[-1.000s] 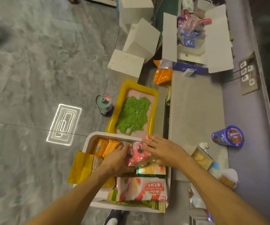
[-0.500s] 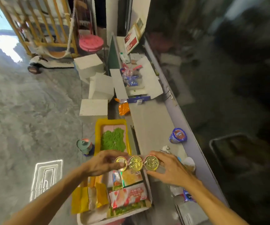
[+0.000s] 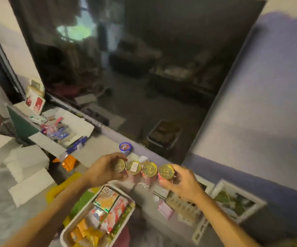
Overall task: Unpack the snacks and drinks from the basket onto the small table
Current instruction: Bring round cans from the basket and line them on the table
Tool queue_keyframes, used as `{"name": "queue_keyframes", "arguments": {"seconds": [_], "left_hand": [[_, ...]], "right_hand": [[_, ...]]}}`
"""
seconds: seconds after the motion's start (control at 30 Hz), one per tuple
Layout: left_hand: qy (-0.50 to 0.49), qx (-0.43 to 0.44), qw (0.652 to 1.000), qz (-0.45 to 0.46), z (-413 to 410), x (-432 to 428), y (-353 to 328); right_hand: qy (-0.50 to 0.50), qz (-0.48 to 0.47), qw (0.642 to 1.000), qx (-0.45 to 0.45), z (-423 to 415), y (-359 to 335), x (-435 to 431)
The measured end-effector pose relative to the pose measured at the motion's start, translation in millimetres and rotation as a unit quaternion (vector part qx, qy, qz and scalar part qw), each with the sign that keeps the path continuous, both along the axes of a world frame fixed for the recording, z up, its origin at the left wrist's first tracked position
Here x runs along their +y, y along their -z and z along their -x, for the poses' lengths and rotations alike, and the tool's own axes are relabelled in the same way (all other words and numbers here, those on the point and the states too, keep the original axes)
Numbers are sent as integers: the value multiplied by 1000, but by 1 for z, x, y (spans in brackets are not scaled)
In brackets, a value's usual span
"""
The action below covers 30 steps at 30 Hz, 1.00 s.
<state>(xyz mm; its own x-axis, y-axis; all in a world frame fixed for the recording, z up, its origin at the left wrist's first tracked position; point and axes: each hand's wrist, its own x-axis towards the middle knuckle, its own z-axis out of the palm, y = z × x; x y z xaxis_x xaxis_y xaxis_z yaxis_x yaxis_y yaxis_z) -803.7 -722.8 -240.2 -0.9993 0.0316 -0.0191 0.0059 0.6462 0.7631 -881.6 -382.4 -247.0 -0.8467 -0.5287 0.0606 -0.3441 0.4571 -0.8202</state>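
Cans (image 3: 142,169) clear the basket: we now hold the joined row of four gold-topped drinks up in the air. Our left hand (image 3: 104,169) is clamped on one end can and our right hand (image 3: 183,186) on the other, fingers (image 3: 114,156) curled round the end tins.

A second ago both our hands were down inside the basket (image 3: 63,233), on a pink pack. Half a second ago the row was just above it. Now it hangs past the basket's far corner, over the near part of the surface (image 3: 97,150), just short of the blue cup (image 3: 125,148) that stands there. The basket sits below and to the left, with packets of snacks (image 3: 108,209) left in it.

We judge the lift done and the set-down next. The row needs to come down level onto a bare patch of the surface, beside the cup, before we let go. Blur hides how the tins are bound together, so we cannot tell whether the middle two would hold if one end slipped.
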Motion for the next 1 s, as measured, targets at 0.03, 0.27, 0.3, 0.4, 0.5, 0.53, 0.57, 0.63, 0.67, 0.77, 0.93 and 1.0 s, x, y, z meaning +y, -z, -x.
{"name": "queue_keyframes", "arguments": {"seconds": [0.03,0.27,0.3,0.4,0.5,0.53,0.57,0.63,0.67,0.77,0.93,1.0], "left_hand": [[10,13,1000,8,6,18,-9],[114,42,992,-10,31,193,-53],[133,42,990,-18,31,223,-56],[176,48,982,-42,21,314,-62],[218,41,973,-64,3,410,-62],[232,37,969,-71,-5,441,-61],[244,31,966,-75,-12,473,-57],[266,21,960,-81,-30,533,-49],[276,17,957,-83,-40,562,-44],[296,16,951,-91,-64,639,-29],[326,-11,942,-83,-75,734,-5],[335,-3,940,-68,-69,764,8]], "right_hand": [[27,7,1000,1,-11,-9,23],[202,53,978,15,-92,-51,190],[225,56,973,20,-106,-54,215],[291,62,954,27,-153,-55,295],[357,74,931,26,-202,-49,377],[378,77,922,28,-219,-47,405],[397,78,914,33,-234,-45,432],[437,79,895,38,-263,-38,486],[451,77,888,32,-277,-34,511],[488,75,869,17,-314,-23,576],[526,54,848,-23,-344,-1,655],[538,50,841,-31,-341,12,683]]}}
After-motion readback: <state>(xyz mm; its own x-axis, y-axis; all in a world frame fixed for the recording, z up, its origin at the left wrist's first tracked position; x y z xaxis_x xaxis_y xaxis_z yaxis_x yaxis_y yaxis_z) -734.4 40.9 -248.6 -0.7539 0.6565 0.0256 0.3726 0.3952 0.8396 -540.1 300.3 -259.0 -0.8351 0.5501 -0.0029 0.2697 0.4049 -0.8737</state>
